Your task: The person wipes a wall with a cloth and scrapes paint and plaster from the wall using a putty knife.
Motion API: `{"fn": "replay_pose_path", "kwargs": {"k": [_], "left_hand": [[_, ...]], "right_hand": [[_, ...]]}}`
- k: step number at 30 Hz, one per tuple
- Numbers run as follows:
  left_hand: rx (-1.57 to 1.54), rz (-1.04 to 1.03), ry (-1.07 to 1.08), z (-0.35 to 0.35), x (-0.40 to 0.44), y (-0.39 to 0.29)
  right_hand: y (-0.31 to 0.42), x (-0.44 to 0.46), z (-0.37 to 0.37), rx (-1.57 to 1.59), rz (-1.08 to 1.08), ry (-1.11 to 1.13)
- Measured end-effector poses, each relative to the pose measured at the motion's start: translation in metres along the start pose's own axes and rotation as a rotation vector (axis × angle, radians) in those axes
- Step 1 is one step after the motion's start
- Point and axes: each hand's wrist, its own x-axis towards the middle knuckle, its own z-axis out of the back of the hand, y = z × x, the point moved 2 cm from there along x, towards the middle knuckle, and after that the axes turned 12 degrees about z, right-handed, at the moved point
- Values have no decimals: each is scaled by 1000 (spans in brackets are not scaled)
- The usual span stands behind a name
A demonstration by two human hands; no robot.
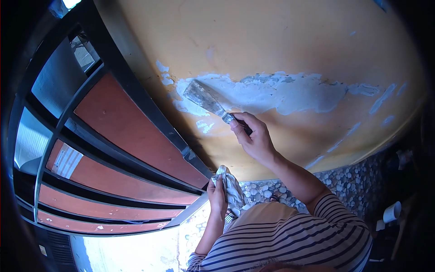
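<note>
My right hand (256,138) is closed around the handle of a putty knife (203,97). The broad, stained blade points up and left, over the white filler patch (294,93) on the yellow wall (281,36); whether it touches the surface I cannot tell. Lower down, my left hand (217,195) grips a crumpled grey-white bag (233,188), smeared with white. Its contents are hidden. The filler runs in an uneven band across the wall, with smaller white spots at its left end.
Close on the left stands a dark metal gate (131,97) with reddish-brown panels (127,131). Pebble-patterned stone (349,181) runs along the wall's base. A white cup-like container (392,212) is at the right. Bright light falls on the floor (131,249) below the gate.
</note>
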Motion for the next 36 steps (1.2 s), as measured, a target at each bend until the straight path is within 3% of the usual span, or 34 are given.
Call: {"fn": "replay_pose_path", "kwargs": {"k": [3, 12, 21, 36], "left_hand": [[-28, -14, 6, 5, 6, 5], [12, -7, -21, 9, 13, 19], [34, 23, 8, -16, 7, 14], [39, 9, 6, -7, 9, 18]], "right_hand": [[13, -12, 35, -125, 87, 12], [33, -25, 152, -445, 5, -90], [40, -12, 150, -507, 100, -31], [49, 4, 131, -497, 63, 6]]}}
